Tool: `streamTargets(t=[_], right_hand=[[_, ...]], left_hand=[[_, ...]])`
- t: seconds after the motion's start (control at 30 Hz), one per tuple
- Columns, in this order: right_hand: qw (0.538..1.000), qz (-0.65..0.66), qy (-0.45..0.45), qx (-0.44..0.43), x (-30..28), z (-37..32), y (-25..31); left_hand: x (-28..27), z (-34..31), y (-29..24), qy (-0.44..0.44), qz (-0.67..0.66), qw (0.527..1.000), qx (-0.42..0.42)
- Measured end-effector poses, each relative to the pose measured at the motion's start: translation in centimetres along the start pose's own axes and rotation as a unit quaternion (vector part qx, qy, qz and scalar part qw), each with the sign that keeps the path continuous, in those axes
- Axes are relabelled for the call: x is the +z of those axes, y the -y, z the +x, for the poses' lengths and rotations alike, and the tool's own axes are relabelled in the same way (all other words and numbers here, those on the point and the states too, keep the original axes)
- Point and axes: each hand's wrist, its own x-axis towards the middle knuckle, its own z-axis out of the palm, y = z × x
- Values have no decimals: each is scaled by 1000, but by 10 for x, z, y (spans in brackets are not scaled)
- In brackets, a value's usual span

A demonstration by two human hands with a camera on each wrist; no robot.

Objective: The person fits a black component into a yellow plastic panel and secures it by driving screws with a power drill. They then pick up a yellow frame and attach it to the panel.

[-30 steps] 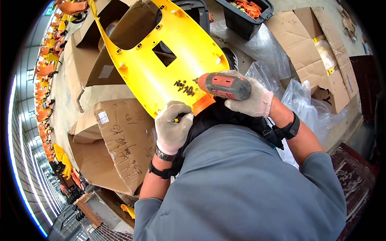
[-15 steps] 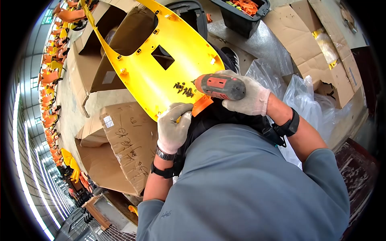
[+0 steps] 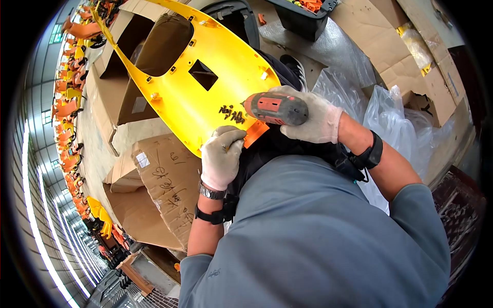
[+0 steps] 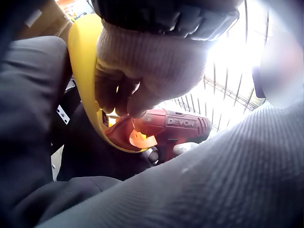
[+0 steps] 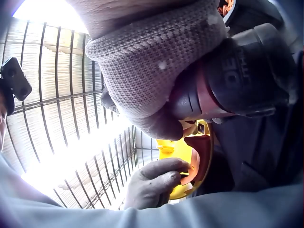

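Observation:
A yellow panel (image 3: 190,97) lies across the person's lap, with an orange piece (image 3: 256,133) at its near edge and small dark screws (image 3: 232,114) in a loose pile. The gloved left hand (image 3: 222,156) is at this edge; in the right wrist view its thumb and finger (image 5: 164,183) pinch by the orange strip (image 5: 194,166). Whether a small part is between them cannot be told. The gloved right hand (image 3: 316,118) grips a red and black power driver (image 3: 277,108), its nose above the panel beside the screws. In the left wrist view the driver (image 4: 180,124) stands behind the orange piece (image 4: 142,139).
Cardboard boxes (image 3: 159,190) stand at the left, and another (image 3: 390,56) at the upper right. A black bin (image 3: 303,20) with orange parts is at the top. Clear plastic wrap (image 3: 387,118) lies right of the hands. Rows of orange and yellow items line the far left.
The head view has shifted slightly, so the panel and hands appear a little further left. The left thumb and fingers look closer together. The driver keeps nearly the same place beside the screws.

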Motion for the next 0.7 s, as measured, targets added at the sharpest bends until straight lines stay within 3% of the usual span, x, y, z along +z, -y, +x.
streamTargets(t=[0.3, 0.7], right_hand=[[1000, -9, -9, -13, 6, 1, -8], [1000, -3, 1, 28, 6, 0, -2]], left_hand=[[-2, 16, 11, 88, -21, 995, -31], [3, 17, 12, 55, -35, 994, -90]])
